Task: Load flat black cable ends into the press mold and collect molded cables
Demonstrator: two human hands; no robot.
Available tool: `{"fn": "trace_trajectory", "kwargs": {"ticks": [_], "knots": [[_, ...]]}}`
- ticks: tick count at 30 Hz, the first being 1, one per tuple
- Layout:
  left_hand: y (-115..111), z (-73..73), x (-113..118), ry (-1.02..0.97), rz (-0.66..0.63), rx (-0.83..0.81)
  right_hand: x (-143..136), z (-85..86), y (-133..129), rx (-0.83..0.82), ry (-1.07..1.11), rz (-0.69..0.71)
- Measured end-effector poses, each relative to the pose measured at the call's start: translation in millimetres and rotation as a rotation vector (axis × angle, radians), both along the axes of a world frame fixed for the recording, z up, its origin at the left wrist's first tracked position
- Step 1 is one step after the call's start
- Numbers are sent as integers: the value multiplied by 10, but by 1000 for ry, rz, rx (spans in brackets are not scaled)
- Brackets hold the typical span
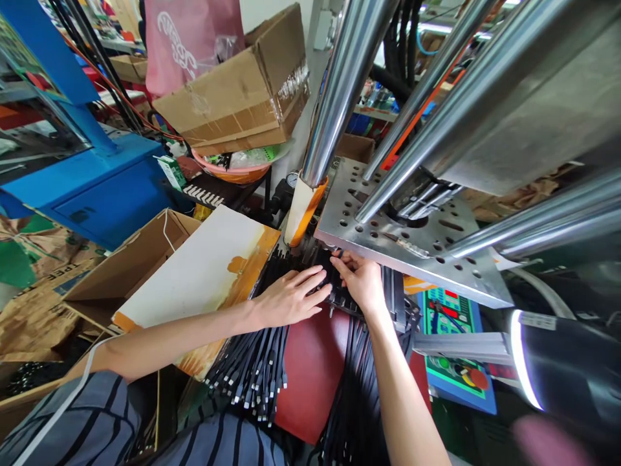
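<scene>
My left hand (295, 296) reaches in over a dark mould (342, 299) under the press, its fingers stretched out and nothing visible in them. Opposite it, my right hand (359, 277) is closed in a pinch at the mould's back part. Whatever sits between that thumb and finger is small, dark and mostly hidden. Below my left wrist, a bundle of black cables (250, 372) with metal-tipped plugs hangs toward my lap. A second bunch of black cables (350, 388) runs down beside my right forearm. Between the bundles shows a red surface (310, 369).
A thick steel plate (339, 194) with upright rods overhangs my right hand. To the right are a control panel (451, 314) and a lamp (543, 356). At left lie a white board (189, 272) and an open carton (133, 262); a cardboard box (228, 97) stands behind.
</scene>
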State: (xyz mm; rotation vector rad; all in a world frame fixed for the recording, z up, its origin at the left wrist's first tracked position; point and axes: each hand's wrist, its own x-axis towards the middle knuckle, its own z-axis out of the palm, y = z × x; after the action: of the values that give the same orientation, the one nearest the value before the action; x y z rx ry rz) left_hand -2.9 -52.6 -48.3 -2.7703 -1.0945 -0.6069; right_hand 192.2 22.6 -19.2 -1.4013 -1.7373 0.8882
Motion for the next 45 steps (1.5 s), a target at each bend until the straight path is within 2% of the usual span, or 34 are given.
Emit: {"fn": "trace_trajectory", "kwargs": {"ticks": [2,4,8,10,15,19,22,25,30,34,38,42,45], "knots": [[-75,28,72,42,74,-17,12,-10,-83,34,-22,-84],[-132,65,120,75,111,-44,48,-12,-237,103,-85,-96],[-166,117,109,75,94,-118,133,-16,-594,315,-429,44],[-141,122,60,45,65,-156,156,-16,-698,371,-540,98],[-67,91,-65,1,-10,-164,162,-26,-724,453,-545,173],[-90,94,-76,34,14,-156,159,-77,-702,544,-556,134],[-53,150,-42,46,39,-178,176,-58,-690,555,-621,146],[120,234,7,47,69,-221,175,26,-616,469,-771,162],[552,300,61,40,78,-198,15,135,-318,299,-1019,61],[863,244,65,35,58,-123,-100,105,-79,269,-1002,38],[1153,182,118,-5,-19,-75,-57,28,69,272,-957,24],[1355,158,241,-81,0,-73,103,14,-14,280,-919,85],[1436,156,319,-158,29,-77,171,36,-391,371,-854,154]]}}
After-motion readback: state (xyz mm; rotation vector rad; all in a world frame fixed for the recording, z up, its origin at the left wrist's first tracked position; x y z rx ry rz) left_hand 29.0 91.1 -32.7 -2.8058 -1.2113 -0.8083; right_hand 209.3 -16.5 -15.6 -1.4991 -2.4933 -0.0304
